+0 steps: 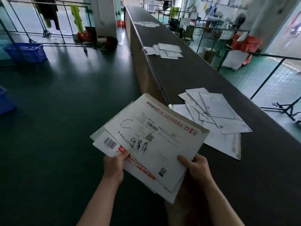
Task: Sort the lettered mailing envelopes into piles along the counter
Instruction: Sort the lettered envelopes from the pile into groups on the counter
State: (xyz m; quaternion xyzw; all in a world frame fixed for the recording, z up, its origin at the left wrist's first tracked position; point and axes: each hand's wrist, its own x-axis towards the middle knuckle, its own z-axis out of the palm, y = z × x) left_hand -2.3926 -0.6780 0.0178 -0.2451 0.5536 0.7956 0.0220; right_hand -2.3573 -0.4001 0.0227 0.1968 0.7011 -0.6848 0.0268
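Note:
I hold a stack of white mailing envelopes [151, 141] in front of me, just left of the long dark counter [187, 70]. The top envelope carries a handwritten "C", a barcode label and black handwriting. My left hand [114, 167] grips the stack's lower left edge, thumb on top. My right hand [197, 168] grips the lower right corner, thumb lying across the top envelope. On the counter lie three piles of envelopes: a near pile [215, 118] just right of my stack, a middle pile [166, 50], and a far pile [146, 23].
A metal rail [153, 69] runs along the counter's left edge. Dark green floor [65, 103] spreads to the left, with a blue basket [27, 52] and wire racks hung with clothes behind it. Right of the counter stand metal fencing, an orange bag [246, 43] and teal tiled floor.

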